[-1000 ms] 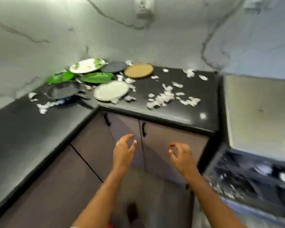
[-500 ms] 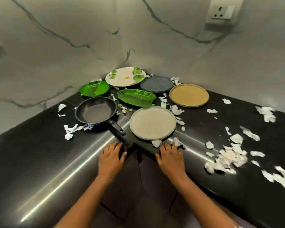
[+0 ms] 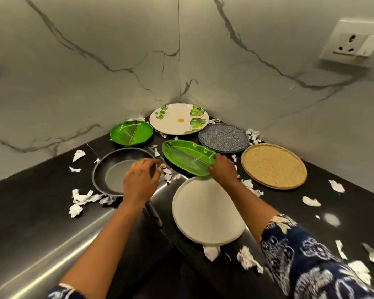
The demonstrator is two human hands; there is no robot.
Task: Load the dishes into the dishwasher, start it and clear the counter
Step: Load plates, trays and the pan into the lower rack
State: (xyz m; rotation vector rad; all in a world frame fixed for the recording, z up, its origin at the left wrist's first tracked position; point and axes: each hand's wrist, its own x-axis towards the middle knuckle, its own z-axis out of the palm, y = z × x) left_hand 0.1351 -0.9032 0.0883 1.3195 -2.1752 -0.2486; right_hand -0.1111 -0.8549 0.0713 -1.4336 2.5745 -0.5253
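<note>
Several dishes sit in the corner of a black counter. My right hand grips the near right edge of a green leaf-shaped plate. My left hand hovers over the right rim of a black frying pan, fingers loosely bent, nothing plainly held. A cream plate lies nearest me. Behind are a round green plate, a white plate with leaf prints, a dark speckled plate and a tan plate. The dishwasher is out of view.
Torn white paper scraps litter the counter around the dishes and along the right side. Marble walls meet in the corner behind the plates. A wall socket is at upper right. The pan's handle points toward me.
My view turned from the cabinets and open dishwasher to the counter corner. Both hands rose from the counter's edge; the right took hold of the green leaf-shaped plate, the left moved over the pan.
</note>
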